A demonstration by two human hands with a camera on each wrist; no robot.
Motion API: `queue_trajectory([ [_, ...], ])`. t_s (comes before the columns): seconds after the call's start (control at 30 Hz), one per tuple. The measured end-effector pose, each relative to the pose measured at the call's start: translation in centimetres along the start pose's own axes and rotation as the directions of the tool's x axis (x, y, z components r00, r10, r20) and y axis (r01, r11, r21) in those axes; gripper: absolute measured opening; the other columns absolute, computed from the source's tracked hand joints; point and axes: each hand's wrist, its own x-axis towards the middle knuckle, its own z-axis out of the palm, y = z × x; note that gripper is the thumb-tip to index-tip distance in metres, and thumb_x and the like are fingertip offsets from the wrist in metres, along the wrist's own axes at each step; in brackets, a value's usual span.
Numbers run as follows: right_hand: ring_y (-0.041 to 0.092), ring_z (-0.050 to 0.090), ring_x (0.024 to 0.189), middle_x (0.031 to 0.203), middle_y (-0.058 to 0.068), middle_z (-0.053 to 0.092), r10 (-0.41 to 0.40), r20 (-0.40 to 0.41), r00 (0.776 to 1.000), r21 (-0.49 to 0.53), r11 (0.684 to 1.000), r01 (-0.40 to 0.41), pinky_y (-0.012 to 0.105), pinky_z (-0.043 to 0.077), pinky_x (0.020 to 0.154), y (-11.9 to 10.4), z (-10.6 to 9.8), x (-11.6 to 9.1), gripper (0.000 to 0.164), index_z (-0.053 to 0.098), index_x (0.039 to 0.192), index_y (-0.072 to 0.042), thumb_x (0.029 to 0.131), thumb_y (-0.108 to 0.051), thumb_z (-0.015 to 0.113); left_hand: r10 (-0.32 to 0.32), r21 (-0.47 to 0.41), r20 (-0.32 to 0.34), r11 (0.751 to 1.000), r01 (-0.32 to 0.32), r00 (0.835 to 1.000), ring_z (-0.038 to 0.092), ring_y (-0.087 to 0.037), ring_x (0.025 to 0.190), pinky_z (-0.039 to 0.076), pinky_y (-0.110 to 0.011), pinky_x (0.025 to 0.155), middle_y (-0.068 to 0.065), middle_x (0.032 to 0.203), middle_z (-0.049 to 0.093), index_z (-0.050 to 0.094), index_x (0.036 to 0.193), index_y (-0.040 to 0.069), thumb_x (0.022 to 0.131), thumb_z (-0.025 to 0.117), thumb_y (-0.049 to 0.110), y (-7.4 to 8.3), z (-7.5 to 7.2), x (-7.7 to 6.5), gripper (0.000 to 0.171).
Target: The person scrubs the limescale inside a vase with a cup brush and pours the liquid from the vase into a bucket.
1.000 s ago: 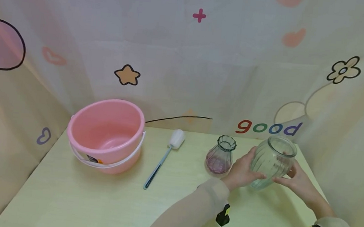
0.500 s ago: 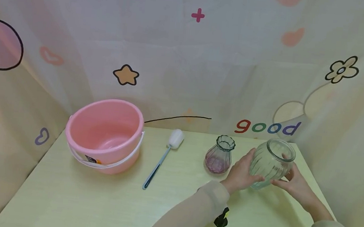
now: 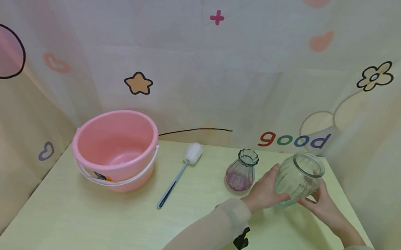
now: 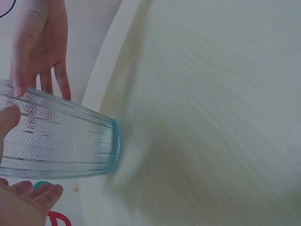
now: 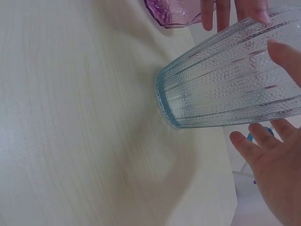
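Note:
Toward the back right of the table, a round, clear glass vase [image 3: 291,182] with ribbed sides and a wide mouth is held between both hands. My left hand [image 3: 263,192] grips its left side, thumb across the front. On the opposite side my right hand [image 3: 323,205] holds it, thumb also at the front low down. The vase leans slightly, mouth up and to the right in the head view. In the right wrist view its bluish base [image 5: 165,101] is close over the table. Just left of the left hand stands a smaller faceted vase [image 3: 241,173], purple below and grey-green at the neck.
A pink bucket [image 3: 113,168] with a white handle stands at the left. Between it and the small vase lies a bottle brush [image 3: 173,185] with a white sponge head. A printed curtain [image 3: 205,73] hangs behind the pale table [image 3: 104,224] and along both sides.
The clear vase's mouth has dipped slightly lower and tipped a little, with both hands staying around it. The bucket, brush and small vase have stayed in place.

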Motion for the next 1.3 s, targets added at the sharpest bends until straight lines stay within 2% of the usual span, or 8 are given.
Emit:
queue_trajectory([
  [0.13,0.050,0.024,0.119,0.142,0.019,0.004,-0.031,-0.014,0.999,-0.021,0.999,0.031,0.016,0.040,0.080,-0.1,-0.2,0.0,0.093,-0.011,0.142,-0.026,0.084,-0.008,0.060,-0.013,0.013,0.022,1.000,0.013,1.000,0.042,-0.016,0.117,0.041,-0.035,0.090,0.000,0.141,0.034,0.010,0.144,0.024,0.076,0.066,0.049,0.3,-0.7,-0.3,0.092],
  [0.37,0.049,0.012,0.126,0.146,0.022,-0.004,-0.020,-0.059,0.998,-0.051,0.999,0.017,0.011,0.034,0.085,-1.7,-1.2,-0.3,0.094,-0.018,0.140,-0.035,0.088,-0.011,0.057,0.041,-0.022,0.083,0.999,-0.039,0.996,0.038,-0.014,0.120,0.040,-0.037,0.092,0.004,0.143,0.028,0.010,0.144,0.026,0.077,0.065,0.047,1.3,-2.3,-1.0,0.089],
  [0.5,0.037,0.008,0.132,0.147,0.025,0.001,-0.090,-0.152,0.984,-0.096,0.992,0.076,0.032,0.021,0.105,-2.6,-1.8,-0.1,0.087,-0.014,0.142,-0.031,0.090,-0.009,0.052,0.116,0.056,0.098,0.991,-0.122,0.988,0.034,-0.014,0.123,0.038,-0.034,0.094,0.000,0.144,0.025,0.009,0.144,0.020,0.079,0.063,0.047,1.7,-3.6,-1.3,0.090],
  [0.6,0.024,0.010,0.134,0.149,0.016,0.010,-0.170,-0.251,0.953,-0.175,0.976,0.128,0.054,0.011,0.105,-3.6,-2.4,0.6,0.077,0.001,0.145,-0.027,0.089,-0.008,0.051,0.189,0.119,0.102,0.972,-0.201,0.977,0.029,-0.013,0.126,0.035,-0.032,0.097,-0.002,0.145,0.024,0.008,0.144,0.016,0.081,0.061,0.046,1.7,-5.0,-1.5,0.087],
  [0.73,0.018,0.017,0.132,0.145,0.012,0.026,-0.291,-0.316,0.903,-0.319,0.929,0.187,0.058,0.012,0.104,-5.7,-3.1,2.0,0.063,0.027,0.142,-0.020,0.087,-0.010,0.055,0.235,0.177,0.118,0.951,-0.253,0.965,0.022,-0.009,0.129,0.031,-0.030,0.099,0.002,0.147,0.021,0.007,0.144,0.018,0.083,0.059,0.046,1.6,-7.4,-1.7,0.085],
  [0.93,0.028,0.029,0.128,0.129,0.019,0.046,-0.481,-0.245,0.842,-0.525,0.796,0.302,0.054,0.021,0.102,-9.2,-2.8,4.4,0.041,0.050,0.125,-0.006,0.084,-0.010,0.058,0.232,0.330,0.137,0.906,-0.265,0.963,0.018,-0.008,0.131,0.032,-0.030,0.100,0.004,0.148,0.018,0.007,0.144,0.021,0.085,0.054,0.048,1.2,-11.6,-2.2,0.080],
  [1.23,0.035,0.035,0.122,0.127,0.018,0.049,-0.485,-0.128,0.865,-0.652,0.699,0.295,0.054,0.022,0.103,-12.3,-0.7,6.9,0.035,0.054,0.120,-0.005,0.087,-0.018,0.055,0.258,0.479,0.104,0.833,-0.276,0.961,0.028,-0.018,0.128,0.037,-0.036,0.096,-0.005,0.146,0.025,0.012,0.143,0.014,0.087,0.053,0.044,-1.5,-17.7,-3.1,0.076],
  [1.3,0.035,0.034,0.123,0.127,0.017,0.049,-0.484,-0.109,0.868,-0.670,0.681,0.296,0.056,0.022,0.102,-12.7,-0.1,7.4,0.037,0.054,0.120,-0.005,0.086,-0.019,0.057,0.240,0.516,0.105,0.816,-0.259,0.965,0.038,-0.020,0.121,0.045,-0.034,0.085,-0.006,0.145,0.025,0.012,0.143,0.014,0.088,0.052,0.045,-2.1,-19.1,-3.3,0.075],
])
